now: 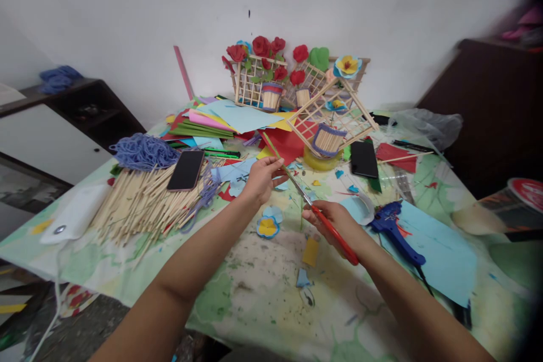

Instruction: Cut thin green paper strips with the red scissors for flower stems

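Observation:
Over the middle of the table, my left hand (264,181) pinches a thin green strip (271,144), which points up and away to the left. My right hand (333,223) is wrapped round the red handles of a pair of scissors (339,237). The scissor blades reach up to the strip beside my left fingertips; whether they touch it I cannot tell. Below my left hand lies a yellow and blue paper flower (268,227). A yellow paper piece (311,251) and a small blue scrap (302,278) lie under my right hand.
Bamboo sticks (131,203), blue yarn (144,151) and a phone (185,171) crowd the left. Stick trellises with paper flowers (261,76) stand at the back. On the right are a second phone (363,159), a blue glue gun (399,235) and light blue paper (441,254).

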`<state>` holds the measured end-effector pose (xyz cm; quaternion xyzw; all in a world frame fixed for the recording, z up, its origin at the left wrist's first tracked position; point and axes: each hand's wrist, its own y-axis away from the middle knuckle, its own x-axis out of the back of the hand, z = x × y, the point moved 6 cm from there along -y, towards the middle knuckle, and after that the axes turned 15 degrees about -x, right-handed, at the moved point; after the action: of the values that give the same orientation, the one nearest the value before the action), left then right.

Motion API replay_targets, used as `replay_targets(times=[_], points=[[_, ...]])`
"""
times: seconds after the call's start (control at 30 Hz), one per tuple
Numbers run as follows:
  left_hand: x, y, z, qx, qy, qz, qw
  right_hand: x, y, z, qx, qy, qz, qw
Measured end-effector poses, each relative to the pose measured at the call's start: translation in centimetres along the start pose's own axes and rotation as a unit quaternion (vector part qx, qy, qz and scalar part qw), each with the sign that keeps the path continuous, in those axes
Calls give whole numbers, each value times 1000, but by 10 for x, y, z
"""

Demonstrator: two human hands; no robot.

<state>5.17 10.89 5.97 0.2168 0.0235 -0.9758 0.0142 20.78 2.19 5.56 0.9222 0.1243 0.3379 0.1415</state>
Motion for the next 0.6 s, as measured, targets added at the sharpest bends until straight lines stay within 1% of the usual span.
replay_targets(times=[0.17,0.37,0.53,0.6], points=[[1,-2,2,1,13,2,1000,2,2,-3,10,-12,-2,1000],[1,-3,1,1,3,-3,1000,5,5,-6,16,9,12,1000],[-1,-1,0,5,-2,-9,1000,3,6,-6,15,5,-5,1000],[-2,0,0,10,-5,-9,1000,3,6,-6,18,5,-2,1000]])
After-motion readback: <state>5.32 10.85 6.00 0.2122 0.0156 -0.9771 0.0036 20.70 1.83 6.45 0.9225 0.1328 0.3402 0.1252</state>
